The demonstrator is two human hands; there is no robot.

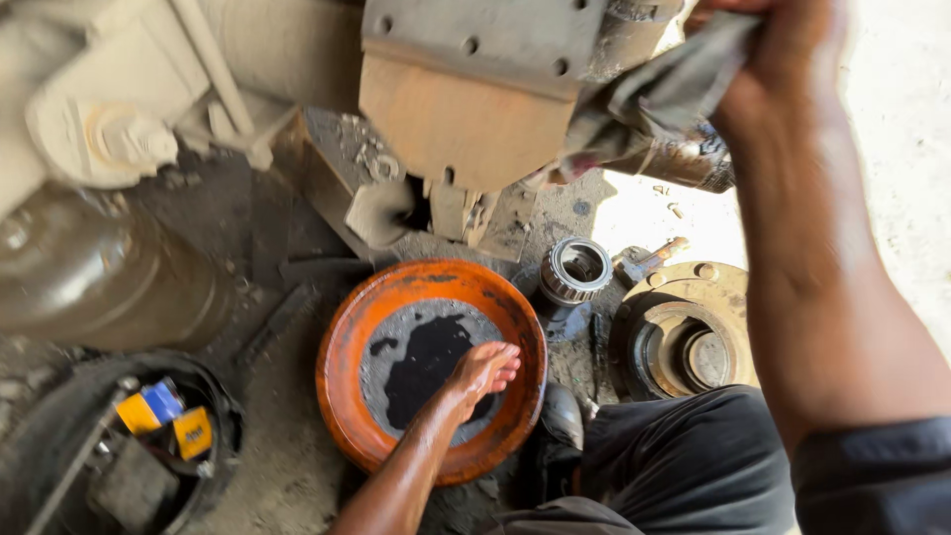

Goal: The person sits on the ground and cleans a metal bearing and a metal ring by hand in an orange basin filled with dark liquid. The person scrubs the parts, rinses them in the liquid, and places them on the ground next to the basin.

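Now | left hand (482, 373): fingers loosely extended in orange basin (347, 347) | right hand (783, 59): fingers clenched around grey rag (659, 94)

Bearing (575, 268), hub (684, 337) beside basin (347, 347).

orange basin (347, 357), black oil (431, 357), prob. grey rag (674, 89)

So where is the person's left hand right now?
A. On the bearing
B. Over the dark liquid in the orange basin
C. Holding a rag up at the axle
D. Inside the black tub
B: the left hand reaches into the orange basin, fingers over the dark liquid; whether they touch it is unclear. The right hand grips the rag.
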